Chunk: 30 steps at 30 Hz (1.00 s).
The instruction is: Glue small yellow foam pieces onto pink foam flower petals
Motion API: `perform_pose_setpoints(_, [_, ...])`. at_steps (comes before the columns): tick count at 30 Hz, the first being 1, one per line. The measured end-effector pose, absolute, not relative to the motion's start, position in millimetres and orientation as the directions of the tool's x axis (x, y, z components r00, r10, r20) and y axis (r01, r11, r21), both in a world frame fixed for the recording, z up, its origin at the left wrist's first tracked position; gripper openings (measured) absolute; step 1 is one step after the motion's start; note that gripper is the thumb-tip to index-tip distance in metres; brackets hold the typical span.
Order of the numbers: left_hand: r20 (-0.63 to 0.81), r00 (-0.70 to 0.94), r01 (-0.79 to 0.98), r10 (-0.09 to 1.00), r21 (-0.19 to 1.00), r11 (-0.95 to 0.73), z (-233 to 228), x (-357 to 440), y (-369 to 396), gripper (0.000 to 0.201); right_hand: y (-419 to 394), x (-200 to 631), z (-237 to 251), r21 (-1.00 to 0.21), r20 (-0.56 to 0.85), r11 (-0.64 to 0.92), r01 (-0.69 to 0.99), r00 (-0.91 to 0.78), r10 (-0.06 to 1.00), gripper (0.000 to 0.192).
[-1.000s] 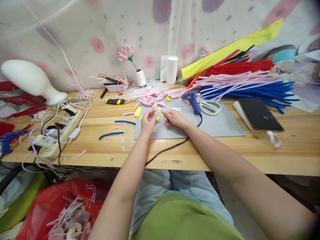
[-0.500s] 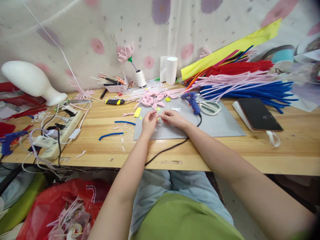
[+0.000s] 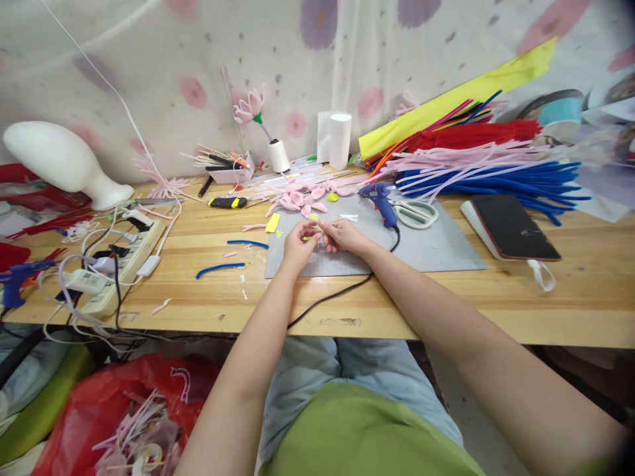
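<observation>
My left hand [image 3: 299,242] and my right hand [image 3: 342,236] meet over the near left part of the grey cutting mat [image 3: 417,254]. The fingers of both are closed in a pinch, almost touching. Between the fingertips a small pale yellowish bit shows; it is too small to name. Just beyond my hands lie pink fuzzy petal shapes [image 3: 297,199], a yellow paper piece [image 3: 272,223] and some short white strips [image 3: 349,217]. To the right of my right hand rest a blue glue gun [image 3: 381,201] and scissors [image 3: 419,215] with pale handles.
Bundles of blue pipe cleaners [image 3: 496,185], with pink and red ones, fill the back right. A black-covered notebook [image 3: 516,227] lies at right. A utility knife [image 3: 227,202], a power strip [image 3: 126,264] and a white foam head [image 3: 59,162] are leftward. The glue gun's cord crosses the table's front edge.
My hands have drawn closer together, and the fingers of my right hand have curled in more. The things on the table have stayed in place.
</observation>
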<state>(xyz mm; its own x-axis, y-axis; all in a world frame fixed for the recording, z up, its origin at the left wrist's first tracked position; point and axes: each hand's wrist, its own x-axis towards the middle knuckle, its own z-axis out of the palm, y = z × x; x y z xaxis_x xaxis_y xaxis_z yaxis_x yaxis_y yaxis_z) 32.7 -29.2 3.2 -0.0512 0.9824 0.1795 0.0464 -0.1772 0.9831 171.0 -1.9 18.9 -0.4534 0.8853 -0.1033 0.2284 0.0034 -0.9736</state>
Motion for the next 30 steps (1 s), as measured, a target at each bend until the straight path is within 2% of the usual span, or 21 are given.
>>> perform_pose_setpoints(7, [0.093,-0.095,-0.021,0.991,0.995,-0.095,5.9,33.3,-30.2,0.030,-2.5,171.5,22.3,-0.983,-0.147,-0.084,0.163,-0.428,0.892,0.064])
perform_pose_setpoints(13, [0.106,-0.147,0.003,0.983,0.994,-0.107,4.9,32.2,-28.6,0.014,-1.0,173.0,17.2,-0.985,-0.056,0.025,0.173,-0.446,0.893,0.038])
perform_pose_setpoints(16, [0.135,-0.211,0.033,0.968,0.991,-0.131,3.2,31.6,-26.5,0.013,-0.3,172.4,15.3,-0.979,-0.057,0.033,0.201,-0.427,0.903,0.035])
perform_pose_setpoints(20, [0.159,-0.119,0.023,0.980,0.987,-0.157,2.1,33.9,-27.1,0.029,-0.7,170.5,14.2,-0.976,-0.048,0.044,0.215,-0.404,0.914,0.036])
perform_pose_setpoints(23, [0.128,-0.027,-0.008,0.991,0.992,-0.128,1.7,35.2,-28.6,0.033,-0.8,170.2,13.8,-0.980,-0.041,0.044,0.193,-0.414,0.909,0.037])
perform_pose_setpoints(30, [0.079,-0.067,-0.031,0.995,0.996,-0.081,2.5,34.0,-29.5,0.033,1.6,171.7,16.4,-0.981,-0.077,0.002,0.195,-0.397,0.915,0.059])
